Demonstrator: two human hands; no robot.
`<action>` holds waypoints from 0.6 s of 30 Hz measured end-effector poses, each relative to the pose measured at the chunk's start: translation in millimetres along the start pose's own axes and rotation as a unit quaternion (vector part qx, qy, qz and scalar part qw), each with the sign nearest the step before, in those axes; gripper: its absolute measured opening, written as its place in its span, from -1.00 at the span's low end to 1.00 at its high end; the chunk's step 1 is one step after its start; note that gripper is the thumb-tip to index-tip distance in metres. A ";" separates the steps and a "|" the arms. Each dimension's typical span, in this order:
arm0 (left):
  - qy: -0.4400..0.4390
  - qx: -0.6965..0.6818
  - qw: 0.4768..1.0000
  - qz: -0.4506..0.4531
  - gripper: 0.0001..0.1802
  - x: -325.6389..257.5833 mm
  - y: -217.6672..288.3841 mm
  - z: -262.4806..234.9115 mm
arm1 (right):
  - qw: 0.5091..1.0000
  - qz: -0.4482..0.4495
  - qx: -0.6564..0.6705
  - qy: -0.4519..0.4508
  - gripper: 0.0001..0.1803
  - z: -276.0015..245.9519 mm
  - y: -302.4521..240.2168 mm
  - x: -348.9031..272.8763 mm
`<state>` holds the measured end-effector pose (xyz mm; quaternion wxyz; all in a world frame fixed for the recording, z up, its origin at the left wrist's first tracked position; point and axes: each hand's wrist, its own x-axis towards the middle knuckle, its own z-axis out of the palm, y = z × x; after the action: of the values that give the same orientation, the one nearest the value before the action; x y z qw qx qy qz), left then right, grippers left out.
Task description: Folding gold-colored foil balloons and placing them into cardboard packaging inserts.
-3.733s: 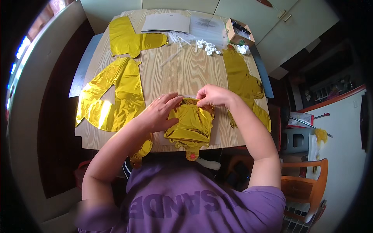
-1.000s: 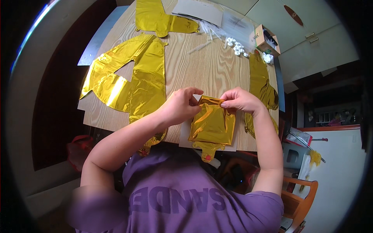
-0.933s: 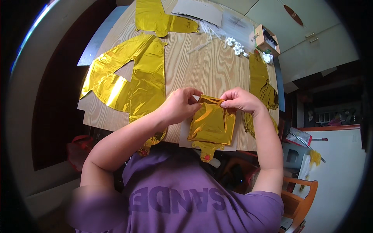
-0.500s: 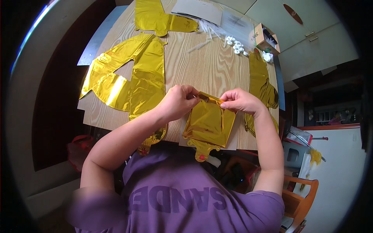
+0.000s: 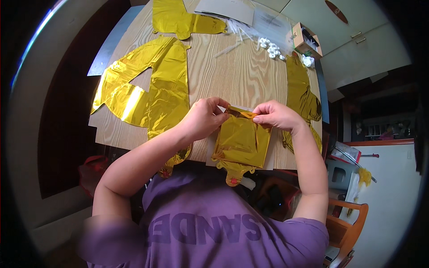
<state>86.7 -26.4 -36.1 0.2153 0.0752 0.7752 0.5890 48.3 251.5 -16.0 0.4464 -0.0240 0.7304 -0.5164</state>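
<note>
A gold foil balloon (image 5: 243, 140), folded into a flat rectangle, lies at the table's near edge over a pale sheet (image 5: 270, 158). Its far edge is pinched at the left corner by my left hand (image 5: 206, 117), thumb against fingertips. My right hand (image 5: 279, 117) pinches the same edge farther right. Between the two hands the foil is turned over in a narrow fold. The balloon's tabbed end, with a red spot, hangs past the table edge toward me. To the left, a large flat gold foil balloon (image 5: 167, 85) with a triangular opening lies spread out, partly behind my left forearm.
More gold foil lies at the far left (image 5: 172, 20), and a crumpled gold foil piece (image 5: 301, 91) rests along the right edge. White rolls (image 5: 271, 48), clear plastic tubes (image 5: 239, 31), pale sheets (image 5: 225, 10) and an open cardboard box (image 5: 306, 41) occupy the far side. A wooden chair (image 5: 351, 228) stands right.
The fold at the balloon's far edge lies a little flatter, and the rectangle has turned slightly. Both hands keep their pinch in nearly the same place. The view has shifted a little.
</note>
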 end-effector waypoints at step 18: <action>0.010 0.071 0.997 -0.009 -0.55 3.8 6.1 3.7 | 0.994 -0.038 -0.071 0.072 -0.82 8.2 7.4 2.0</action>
<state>84.0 -19.9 -32.0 0.2066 0.0772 0.8179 0.5314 55.8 248.0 -23.6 0.3698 -0.0456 0.7940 -0.4804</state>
